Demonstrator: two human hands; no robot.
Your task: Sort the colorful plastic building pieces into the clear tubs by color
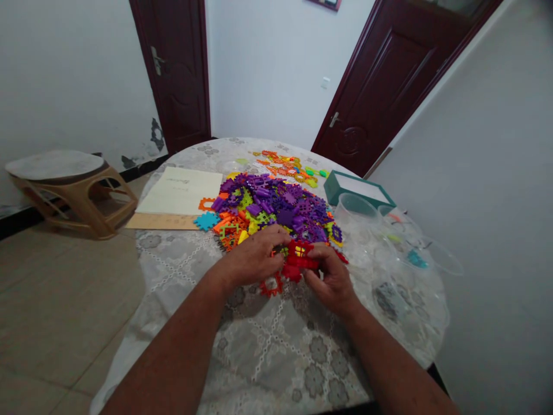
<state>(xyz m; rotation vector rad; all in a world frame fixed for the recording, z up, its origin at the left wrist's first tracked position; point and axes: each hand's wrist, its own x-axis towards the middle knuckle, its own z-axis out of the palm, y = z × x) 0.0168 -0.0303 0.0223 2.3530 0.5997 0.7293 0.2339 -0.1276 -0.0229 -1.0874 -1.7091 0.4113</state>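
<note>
Both hands meet over a cluster of joined red plastic pieces (299, 257) at the near edge of a pile of interlocking toy pieces (276, 210). My left hand (254, 256) is curled with its fingers closed on the left side of the red cluster. My right hand (328, 276) pinches the cluster's right side. A loose red square piece (271, 285) lies on the cloth just below my left hand. The pile is mostly purple, with orange, yellow and green pieces mixed in.
The round table (259, 357) wears a lace-patterned cloth. A pale booklet (181, 190) and a blue star piece (206, 221) lie at the left. A teal box (358, 190) and clear plastic tubs (367, 222) stand at the right. A wooden stool (64, 184) sits on the floor.
</note>
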